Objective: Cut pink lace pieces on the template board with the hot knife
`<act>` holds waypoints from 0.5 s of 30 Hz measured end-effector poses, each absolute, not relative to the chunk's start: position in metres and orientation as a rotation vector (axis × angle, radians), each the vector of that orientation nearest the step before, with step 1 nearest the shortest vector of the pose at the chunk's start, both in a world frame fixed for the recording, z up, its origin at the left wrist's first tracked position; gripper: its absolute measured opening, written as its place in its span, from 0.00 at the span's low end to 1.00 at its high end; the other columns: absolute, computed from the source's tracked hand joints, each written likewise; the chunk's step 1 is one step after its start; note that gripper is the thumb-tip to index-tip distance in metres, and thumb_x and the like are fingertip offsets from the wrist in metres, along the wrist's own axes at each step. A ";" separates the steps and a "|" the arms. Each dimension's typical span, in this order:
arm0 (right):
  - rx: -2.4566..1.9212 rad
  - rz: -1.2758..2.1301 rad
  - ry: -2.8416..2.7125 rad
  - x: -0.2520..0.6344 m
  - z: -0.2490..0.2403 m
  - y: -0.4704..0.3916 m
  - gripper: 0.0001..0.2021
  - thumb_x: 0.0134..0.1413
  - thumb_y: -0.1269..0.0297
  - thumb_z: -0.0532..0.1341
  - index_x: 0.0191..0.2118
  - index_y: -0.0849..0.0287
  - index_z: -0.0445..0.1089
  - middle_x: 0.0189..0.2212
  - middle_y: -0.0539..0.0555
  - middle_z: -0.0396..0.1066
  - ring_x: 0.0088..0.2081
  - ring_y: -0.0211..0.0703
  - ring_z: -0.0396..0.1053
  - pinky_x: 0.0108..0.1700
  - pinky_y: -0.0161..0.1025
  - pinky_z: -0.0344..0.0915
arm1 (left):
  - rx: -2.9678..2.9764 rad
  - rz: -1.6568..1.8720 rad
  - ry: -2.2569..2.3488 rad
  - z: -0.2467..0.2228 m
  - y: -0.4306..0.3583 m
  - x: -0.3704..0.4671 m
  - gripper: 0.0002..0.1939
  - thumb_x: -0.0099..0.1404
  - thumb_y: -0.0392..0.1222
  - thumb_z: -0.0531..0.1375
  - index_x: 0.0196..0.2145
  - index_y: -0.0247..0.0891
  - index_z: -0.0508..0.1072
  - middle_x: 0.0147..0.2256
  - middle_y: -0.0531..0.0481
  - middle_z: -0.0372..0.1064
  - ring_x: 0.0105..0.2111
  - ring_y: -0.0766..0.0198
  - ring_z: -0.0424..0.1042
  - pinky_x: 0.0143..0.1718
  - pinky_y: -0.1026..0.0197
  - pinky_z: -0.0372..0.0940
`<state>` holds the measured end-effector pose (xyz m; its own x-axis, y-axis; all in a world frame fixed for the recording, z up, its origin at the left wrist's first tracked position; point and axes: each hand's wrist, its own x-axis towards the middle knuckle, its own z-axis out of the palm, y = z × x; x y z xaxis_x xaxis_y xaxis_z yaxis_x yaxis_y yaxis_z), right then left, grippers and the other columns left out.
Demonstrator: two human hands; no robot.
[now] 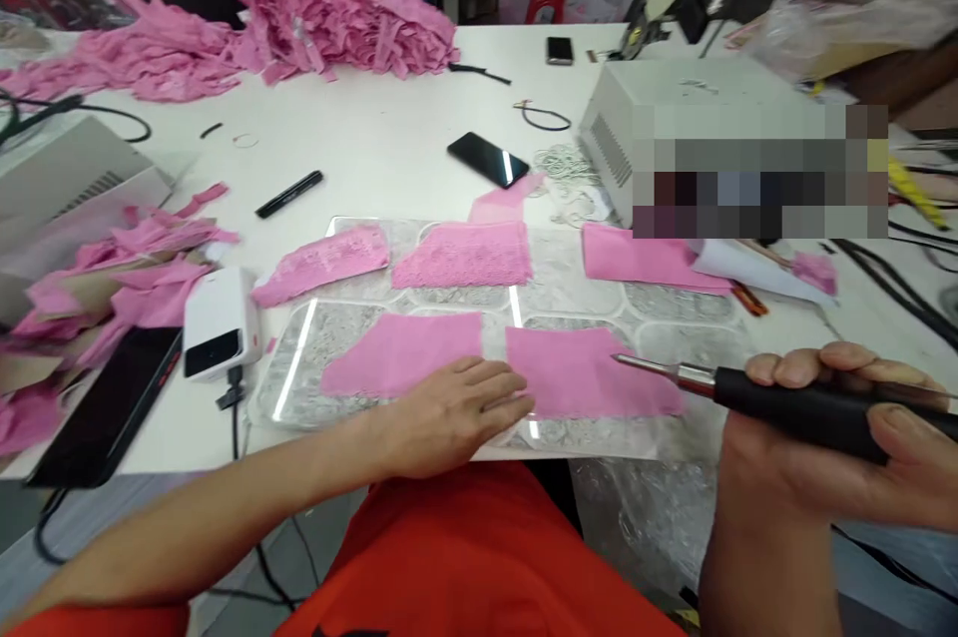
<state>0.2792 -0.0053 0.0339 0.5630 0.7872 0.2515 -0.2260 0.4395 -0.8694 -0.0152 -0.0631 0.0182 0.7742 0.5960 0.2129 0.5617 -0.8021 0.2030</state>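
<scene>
My open left hand (456,415) seemingly steadied pink fabric (408,349) near the tabletop's (389,143) front edge, right hand (823,465) gripping a pointed tool (785,410).

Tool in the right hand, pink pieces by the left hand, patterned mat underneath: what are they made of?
Tool handle: likely satin black plastic or rubber, given its soft highlights.
Tool shaft: metal, polished, given its silvery shine.
Pink pieces: probably thin matte fabric, showing no glare; fibre unclear.
Mat: probably glossy plastic, given sharp reflected streaks; glass not ruled out.
</scene>
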 end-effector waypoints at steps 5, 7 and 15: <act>-0.877 0.465 -0.542 0.329 0.023 -0.011 0.06 0.28 0.64 0.54 0.21 0.55 0.64 0.26 0.51 0.61 0.21 0.36 0.58 0.17 0.37 0.58 | 2.735 0.184 0.850 0.033 0.004 0.046 0.20 0.68 0.22 0.49 0.46 0.31 0.77 0.50 0.37 0.74 0.49 0.54 0.74 0.51 0.51 0.70; -0.888 0.433 -0.520 0.339 0.015 -0.015 0.07 0.28 0.63 0.54 0.22 0.55 0.64 0.25 0.51 0.61 0.20 0.35 0.59 0.17 0.37 0.59 | 2.658 0.068 0.782 0.038 0.027 0.081 0.16 0.70 0.25 0.51 0.44 0.32 0.77 0.51 0.39 0.73 0.49 0.55 0.74 0.48 0.54 0.71; -0.934 0.475 -0.478 0.357 -0.009 -0.033 0.12 0.32 0.61 0.58 0.30 0.55 0.69 0.28 0.49 0.66 0.26 0.39 0.63 0.24 0.39 0.66 | 2.578 -0.143 0.634 0.040 0.069 0.178 0.12 0.63 0.32 0.64 0.45 0.32 0.76 0.49 0.38 0.72 0.45 0.52 0.74 0.40 0.56 0.68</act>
